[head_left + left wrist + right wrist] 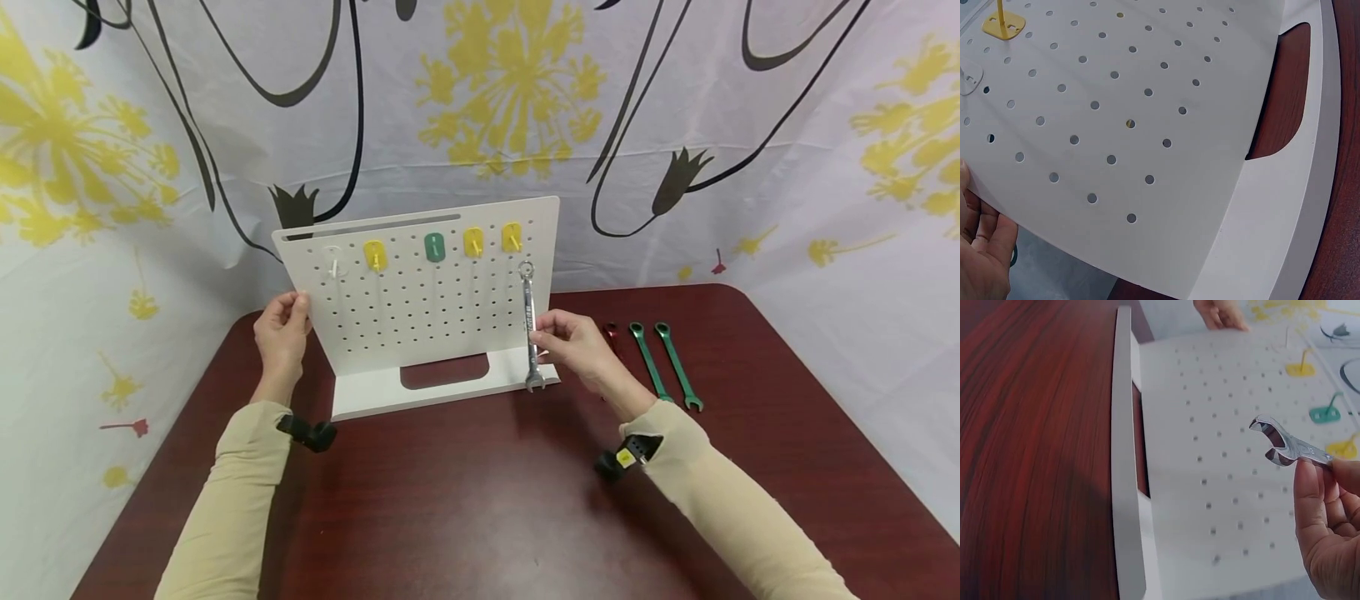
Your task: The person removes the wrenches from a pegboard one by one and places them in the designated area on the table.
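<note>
A white pegboard (pixel 405 308) stands upright on its flat base, leaning back. My left hand (pixel 282 333) pinches its left edge, thumb in front and fingers curled behind, as the left wrist view shows. With thumb and fingers my right hand (pixel 576 348) holds a silver combination wrench (pixel 528 304) by the shaft, in front of the board's right side. The wrench hangs nearly vertical, ring end up just below the rightmost yellow hook (pixel 512 237), open jaw down over the base. In the right wrist view its open end (pixel 1279 440) points away from the fingers.
Left of that hook, a row holds another yellow hook (pixel 473 242), a green hook (pixel 435 247), a third yellow hook (pixel 376 255) and a whitish hook (pixel 335 262). Right of the board, a red wrench (pixel 611 331) and two green wrenches (pixel 678 367) lie on the dark table (pixel 450 500).
</note>
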Motion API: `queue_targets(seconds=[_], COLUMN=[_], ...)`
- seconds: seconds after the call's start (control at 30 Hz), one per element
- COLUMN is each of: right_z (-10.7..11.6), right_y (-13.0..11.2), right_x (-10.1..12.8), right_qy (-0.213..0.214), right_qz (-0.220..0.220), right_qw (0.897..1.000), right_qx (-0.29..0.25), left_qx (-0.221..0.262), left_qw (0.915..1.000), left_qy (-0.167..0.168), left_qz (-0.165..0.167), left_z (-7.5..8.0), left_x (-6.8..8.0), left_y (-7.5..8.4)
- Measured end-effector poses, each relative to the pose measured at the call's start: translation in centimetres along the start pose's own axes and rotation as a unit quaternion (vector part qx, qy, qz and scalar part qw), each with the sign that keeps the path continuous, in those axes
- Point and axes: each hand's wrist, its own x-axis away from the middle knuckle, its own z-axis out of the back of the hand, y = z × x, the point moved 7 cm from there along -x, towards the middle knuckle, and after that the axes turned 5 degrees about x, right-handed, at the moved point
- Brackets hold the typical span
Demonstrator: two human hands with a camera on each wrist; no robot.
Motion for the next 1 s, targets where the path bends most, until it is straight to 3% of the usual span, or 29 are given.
queue_targets(seconds=[0.27,0.33,0.4,0.57,0.67,0.73,0.8,0.93,1.0], right_z=[4.3,5.6,6.9,10.2,12.1,13.2,14.3,16.4,17.4], right_y=[1.6,2.0,2.4,3.6,4.5,5.0,5.5,6.6,7.1], right_x=[0.8,1.2,1.5,2.0,2.4,2.7,3.0,3.4,3.6], right_qy=[0.027,0.03,0.035,0.057,0.067,0.072,0.079,0.091,0.091], right_qz=[-0.021,-0.026,-0.034,-0.056,-0.068,-0.076,-0.083,-0.096,-0.103], right_qw=[0.999,0.998,0.997,0.995,0.993,0.993,0.992,0.99,0.987], right_qx=[0.033,0.042,0.052,0.064,0.063,0.06,0.053,0.055,0.078], left_qx=[0.0,0.009,0.021,0.023,0.014,0.012,0.013,0.016,0.013], left_qw=[1.0,0.9999,0.9996,0.9982,0.9977,0.9977,0.9983,0.9997,0.9999], left_qy=[-0.004,-0.008,-0.01,-0.009,-0.008,-0.01,-0.011,-0.009,-0.006], left_qz=[0.004,-0.003,-0.017,-0.055,-0.066,-0.066,-0.057,-0.017,-0.008], left_z=[0.0,0.0,0.1,0.3,0.4,0.4,0.4,0.2,0.1], left_x=[0.0,-0.7,-2.4,-8.2,-9.7,-9.4,-7.9,-3.0,-1.3], left_y=[0.0,-0.9,-3.0,-10.3,-12.1,-11.7,-10.0,-3.8,-1.6])
